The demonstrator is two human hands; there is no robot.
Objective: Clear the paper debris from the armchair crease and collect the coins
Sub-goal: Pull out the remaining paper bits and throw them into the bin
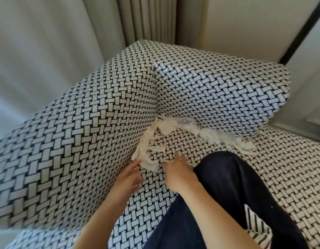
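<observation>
Torn white paper debris (173,129) fills the crease of a black-and-white woven armchair (83,123), running along the left arm and along the backrest to the right. My left hand (127,178) lies beside the left crease with relaxed fingers, its fingertips touching the lower end of the paper. My right hand (177,169) rests flat on the seat cushion, fingers reaching into the scraps near the crease. No coins are visible.
My knee in dark trousers (233,191) rests on the seat to the right of my hands. Grey curtains (146,18) hang behind the chair. A striped cloth (258,229) shows at the lower right.
</observation>
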